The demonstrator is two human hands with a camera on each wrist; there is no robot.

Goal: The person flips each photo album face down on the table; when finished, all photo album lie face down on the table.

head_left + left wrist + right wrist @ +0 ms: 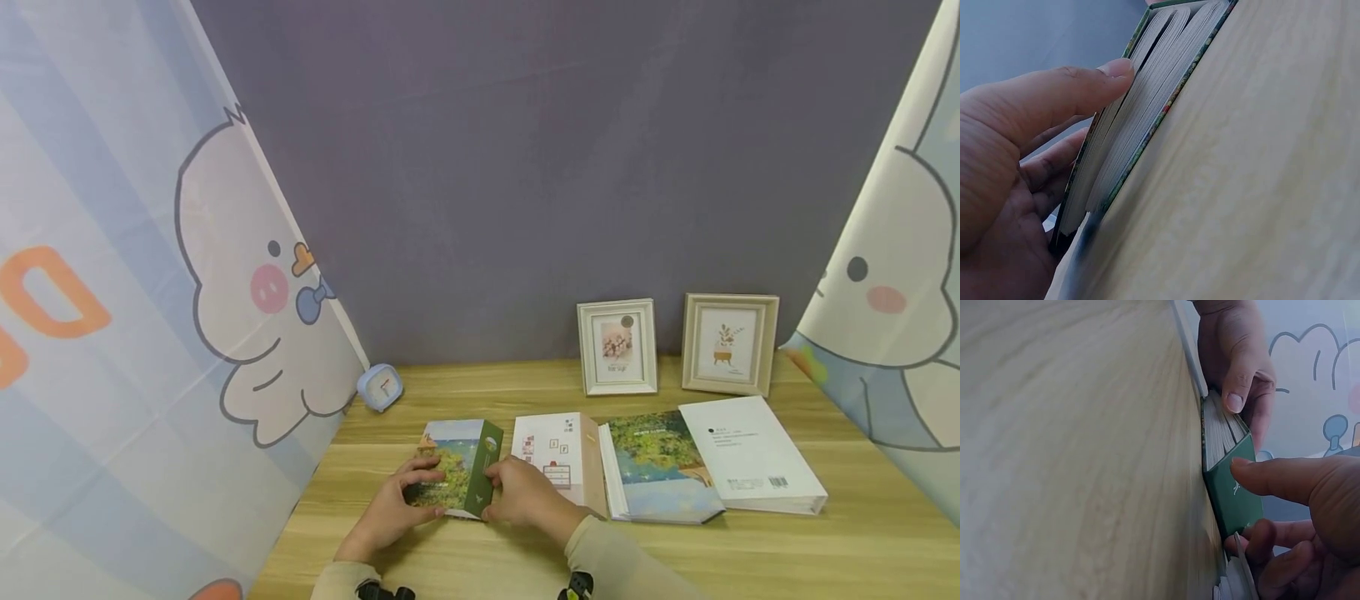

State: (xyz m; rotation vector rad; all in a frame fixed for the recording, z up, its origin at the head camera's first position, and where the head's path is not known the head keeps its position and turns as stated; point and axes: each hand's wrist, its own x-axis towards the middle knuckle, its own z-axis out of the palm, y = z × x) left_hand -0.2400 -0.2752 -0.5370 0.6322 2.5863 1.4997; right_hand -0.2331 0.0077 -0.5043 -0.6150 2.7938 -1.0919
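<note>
A thick photo album (454,467) with a painted tree-and-sky cover and a green spine lies flat on the wooden table, between both hands. My left hand (401,504) grips its left side, fingers over the cover. In the left wrist view the left thumb (1079,94) rests on the upper cover's edge beside the pages. At the green spine (1235,487), my right hand (525,493) touches with the thumb and bent fingers. Those fingers also lie close against a white album (546,442) with a beige spine, to the right. Part of that album is hidden by the right hand.
Farther right lie another tree-cover album (660,467) and a white album (750,454), partly overlapping. Two picture frames, a white one (588,350) and a beige one (690,342), stand behind. A small blue clock (380,387) stands at the back left. Curtains enclose the table.
</note>
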